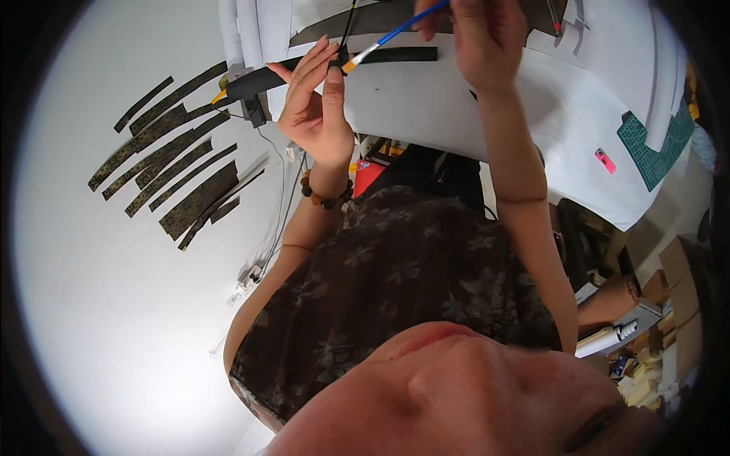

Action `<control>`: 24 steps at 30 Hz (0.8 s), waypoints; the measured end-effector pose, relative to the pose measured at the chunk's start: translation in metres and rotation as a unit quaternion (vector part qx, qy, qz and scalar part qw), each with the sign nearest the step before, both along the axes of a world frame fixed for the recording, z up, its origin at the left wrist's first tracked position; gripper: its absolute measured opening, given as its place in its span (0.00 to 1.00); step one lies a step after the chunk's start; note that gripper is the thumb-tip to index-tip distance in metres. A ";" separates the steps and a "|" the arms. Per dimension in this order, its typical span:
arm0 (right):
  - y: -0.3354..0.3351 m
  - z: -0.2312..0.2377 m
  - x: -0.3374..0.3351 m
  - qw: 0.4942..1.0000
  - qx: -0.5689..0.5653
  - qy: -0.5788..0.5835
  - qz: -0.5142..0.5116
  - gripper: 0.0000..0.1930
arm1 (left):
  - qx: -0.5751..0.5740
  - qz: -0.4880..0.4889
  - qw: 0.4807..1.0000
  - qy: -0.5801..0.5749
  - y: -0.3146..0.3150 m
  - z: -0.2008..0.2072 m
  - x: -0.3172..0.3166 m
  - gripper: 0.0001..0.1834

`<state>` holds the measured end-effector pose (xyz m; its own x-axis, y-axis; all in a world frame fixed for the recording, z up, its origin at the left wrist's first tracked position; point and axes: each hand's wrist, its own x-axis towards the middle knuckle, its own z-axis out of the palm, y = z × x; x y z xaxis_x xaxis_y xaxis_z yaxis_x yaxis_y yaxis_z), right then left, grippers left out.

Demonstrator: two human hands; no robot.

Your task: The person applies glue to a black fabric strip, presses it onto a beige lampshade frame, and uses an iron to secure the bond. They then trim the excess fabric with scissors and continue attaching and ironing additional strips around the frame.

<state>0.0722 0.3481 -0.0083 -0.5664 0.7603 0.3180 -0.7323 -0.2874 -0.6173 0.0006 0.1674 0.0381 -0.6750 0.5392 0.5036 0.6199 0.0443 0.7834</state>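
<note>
My left hand [318,114], at the upper middle, pinches a small black piece [335,68] between its thumb and straightened fingers. A thin dark stick rises from beside that piece. My right hand [490,42], up and to the right, is closed around a paintbrush [401,29] with a blue handle and pale bristles. The brush's tan tip is at the black piece, by my left thumb; whether it touches cannot be made out. A long black strip [399,55] lies on the white table [414,99] behind my left hand.
Several dark patterned strips [163,163] are spread on the white surface at left. A green cutting mat [652,148] and a small pink object [605,160] are on the table at right. Cables [283,197] hang near my left arm. Cardboard boxes [677,266] stand at lower right.
</note>
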 end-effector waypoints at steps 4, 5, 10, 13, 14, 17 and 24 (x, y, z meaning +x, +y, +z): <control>0.002 -0.014 -0.013 0.998 0.054 -0.004 -0.011 0.14 | -0.001 -0.007 1.000 0.004 0.000 0.000 -0.002 0.08; 0.001 -0.015 -0.013 0.998 0.055 -0.010 -0.017 0.13 | 0.000 -0.010 1.000 0.007 -0.001 0.000 -0.003 0.08; -0.002 -0.020 -0.006 0.990 0.087 -0.076 0.083 0.10 | -0.005 -0.006 1.000 0.010 -0.001 -0.001 -0.002 0.09; -0.003 -0.025 -0.011 0.996 0.029 -0.058 0.060 0.09 | -0.004 -0.004 1.000 0.009 -0.001 -0.001 -0.002 0.09; -0.002 -0.025 -0.012 0.997 0.021 -0.036 0.062 0.08 | -0.004 -0.004 1.000 0.009 -0.001 -0.001 -0.002 0.09; -0.001 -0.024 -0.015 0.997 0.015 0.000 0.078 0.08 | 0.007 -0.007 1.000 0.005 0.000 -0.002 -0.001 0.09; -0.006 -0.031 -0.025 0.994 -0.008 -0.001 0.106 0.08 | 0.004 -0.004 1.000 0.011 0.000 -0.002 -0.002 0.09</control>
